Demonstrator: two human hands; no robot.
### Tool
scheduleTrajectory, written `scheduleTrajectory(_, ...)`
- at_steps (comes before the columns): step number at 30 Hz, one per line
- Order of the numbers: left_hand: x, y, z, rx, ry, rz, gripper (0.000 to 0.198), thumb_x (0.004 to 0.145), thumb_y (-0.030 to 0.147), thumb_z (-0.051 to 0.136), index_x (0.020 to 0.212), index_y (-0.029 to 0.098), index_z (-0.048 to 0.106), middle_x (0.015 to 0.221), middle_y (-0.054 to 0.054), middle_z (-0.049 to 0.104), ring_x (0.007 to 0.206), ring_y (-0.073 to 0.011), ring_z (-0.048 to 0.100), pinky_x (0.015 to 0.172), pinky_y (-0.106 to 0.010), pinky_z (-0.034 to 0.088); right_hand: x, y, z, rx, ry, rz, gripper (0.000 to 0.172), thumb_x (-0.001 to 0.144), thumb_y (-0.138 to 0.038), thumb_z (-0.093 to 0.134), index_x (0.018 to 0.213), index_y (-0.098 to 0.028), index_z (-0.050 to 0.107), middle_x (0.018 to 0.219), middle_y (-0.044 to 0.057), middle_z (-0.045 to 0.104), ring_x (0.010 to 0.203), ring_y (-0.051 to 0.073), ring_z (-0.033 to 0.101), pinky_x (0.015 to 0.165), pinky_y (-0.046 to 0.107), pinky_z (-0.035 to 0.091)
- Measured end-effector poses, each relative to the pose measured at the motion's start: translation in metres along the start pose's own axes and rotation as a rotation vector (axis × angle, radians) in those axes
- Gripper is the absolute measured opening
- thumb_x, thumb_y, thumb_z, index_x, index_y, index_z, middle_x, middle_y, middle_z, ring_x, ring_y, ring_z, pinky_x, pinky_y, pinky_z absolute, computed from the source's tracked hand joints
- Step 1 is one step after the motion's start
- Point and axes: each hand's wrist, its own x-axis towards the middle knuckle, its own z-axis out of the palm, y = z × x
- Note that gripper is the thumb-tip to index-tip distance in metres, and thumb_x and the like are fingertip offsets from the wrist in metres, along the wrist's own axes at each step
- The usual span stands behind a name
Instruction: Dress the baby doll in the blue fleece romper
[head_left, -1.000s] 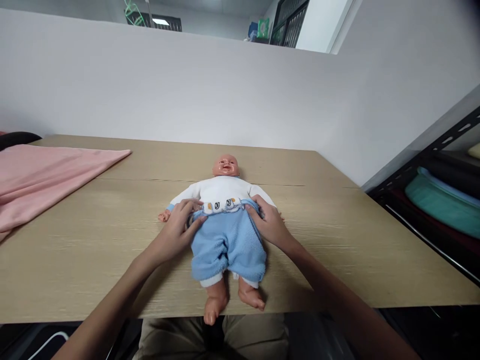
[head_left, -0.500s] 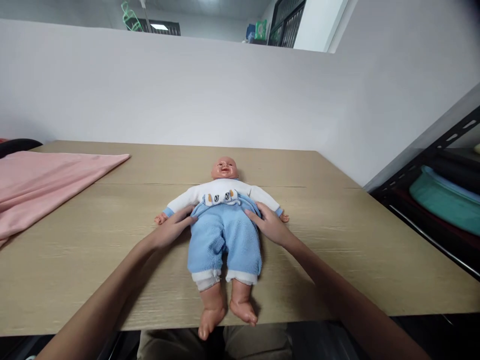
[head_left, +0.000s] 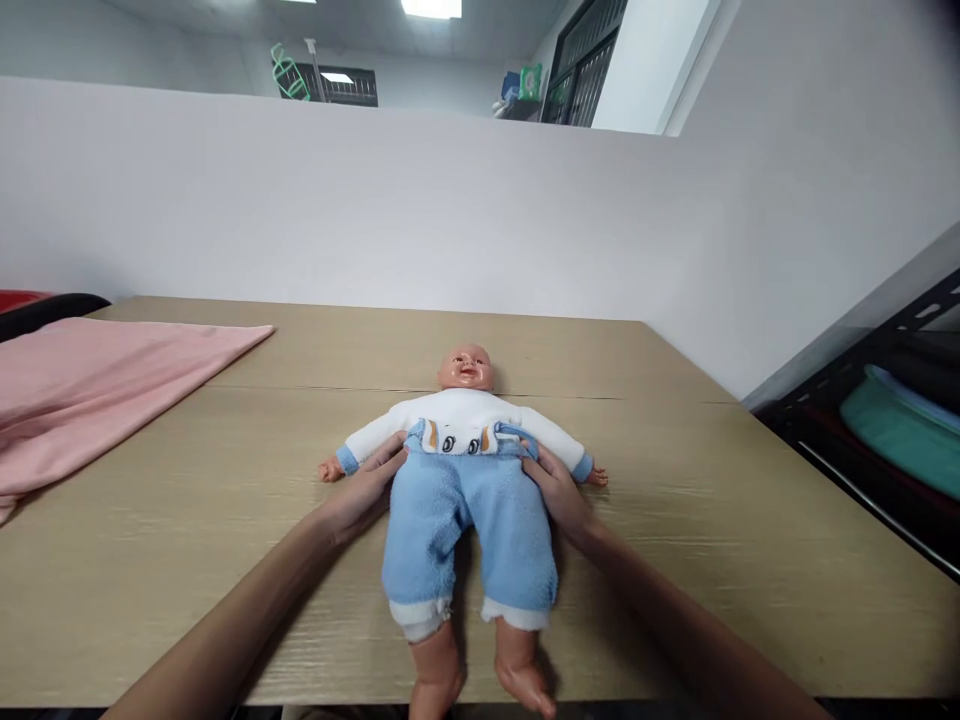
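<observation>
A baby doll [head_left: 466, 370] lies on its back on the wooden table, head away from me, arms spread, bare feet at the near edge. It wears a white long-sleeved top [head_left: 463, 408] with blue cuffs and fluffy blue trousers [head_left: 469, 495] with white hems. Across the waist is a folded-down blue flap [head_left: 461, 440] with embroidered eyes. My left hand [head_left: 367, 495] is closed round the doll's side at the waist, thumb on top. On the opposite side my right hand [head_left: 562, 495] grips the waist likewise. The fingertips of both hands are partly hidden beneath the doll.
A pink cloth [head_left: 112, 385] lies on the left of the table [head_left: 262, 580]. Behind the table rises a white wall [head_left: 360, 210] with an opening above it. A black shelf rack with folded teal fabric [head_left: 900, 425] stands at the right.
The whole view has tilted up, so the doll sits lower in the picture. The flap and trouser waist look flatter and straighter. Both hands stay at the doll's waist.
</observation>
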Motion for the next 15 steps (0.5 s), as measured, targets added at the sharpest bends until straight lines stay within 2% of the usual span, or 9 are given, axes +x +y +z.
scheduleTrajectory(2,0.005,0.005,-0.005,0.096,-0.042,0.027,0.033,0.089,0.043,0.080,0.114,0.024,0.072,0.112,-0.006,0.077,0.104,-0.0249,0.069,0.090,-0.032,0.052,0.000,-0.006,-0.005,-0.040,-0.007,-0.022,0.025,0.088,-0.047,0.068,0.094,-0.025,0.077,0.102,0.005,0.079,0.107,0.031,0.068,0.109,0.047,0.050)
scheduleTrajectory(4,0.009,0.013,-0.010,0.259,-0.079,0.084,0.023,0.090,0.041,0.078,0.102,0.022,0.072,0.103,-0.004,0.074,0.100,-0.0237,0.065,0.088,-0.031,0.050,0.000,-0.015,-0.008,-0.061,-0.003,-0.046,0.019,0.088,-0.042,0.065,0.089,-0.024,0.073,0.095,0.004,0.074,0.098,0.029,0.065,0.102,0.044,0.051)
scheduleTrajectory(7,0.012,0.028,-0.013,0.524,-0.112,0.191,0.025,0.093,0.047,0.076,0.099,0.022,0.073,0.103,-0.003,0.071,0.101,-0.0244,0.062,0.094,-0.034,0.049,0.000,-0.035,-0.004,-0.197,-0.037,-0.154,0.007,0.084,-0.030,0.069,0.088,-0.025,0.069,0.093,0.002,0.066,0.095,0.026,0.059,0.096,0.039,0.047)
scheduleTrajectory(9,0.014,0.038,-0.012,0.631,-0.118,0.247,0.030,0.093,0.053,0.076,0.097,0.022,0.074,0.107,-0.005,0.072,0.108,-0.0274,0.063,0.101,-0.038,0.049,0.005,-0.049,0.001,-0.335,-0.098,-0.264,0.008,0.080,-0.023,0.068,0.088,-0.025,0.067,0.097,0.003,0.064,0.098,0.026,0.058,0.095,0.038,0.046)
scheduleTrajectory(10,0.015,0.042,-0.012,0.656,-0.117,0.261,0.032,0.093,0.055,0.076,0.097,0.023,0.074,0.111,-0.005,0.073,0.113,-0.0294,0.063,0.106,-0.040,0.048,0.010,-0.054,0.004,-0.373,-0.124,-0.296,0.010,0.079,-0.022,0.067,0.089,-0.025,0.066,0.100,0.004,0.064,0.101,0.026,0.058,0.096,0.038,0.046)
scheduleTrajectory(12,0.020,0.046,-0.012,0.639,-0.102,0.249,0.035,0.093,0.058,0.075,0.103,0.024,0.076,0.121,-0.007,0.075,0.125,-0.0322,0.061,0.115,-0.043,0.045,0.024,-0.057,0.009,-0.351,-0.130,-0.268,0.009,0.081,-0.025,0.061,0.089,-0.025,0.064,0.099,0.004,0.065,0.099,0.026,0.060,0.094,0.037,0.047)
scheduleTrajectory(15,0.033,0.042,-0.016,0.423,-0.097,0.147,0.042,0.094,0.060,0.074,0.119,0.026,0.077,0.132,-0.010,0.075,0.131,-0.0330,0.063,0.119,-0.045,0.044,0.051,-0.048,0.012,-0.276,-0.036,-0.160,0.014,0.086,-0.035,0.049,0.083,-0.025,0.058,0.087,0.003,0.064,0.088,0.025,0.060,0.086,0.036,0.050)
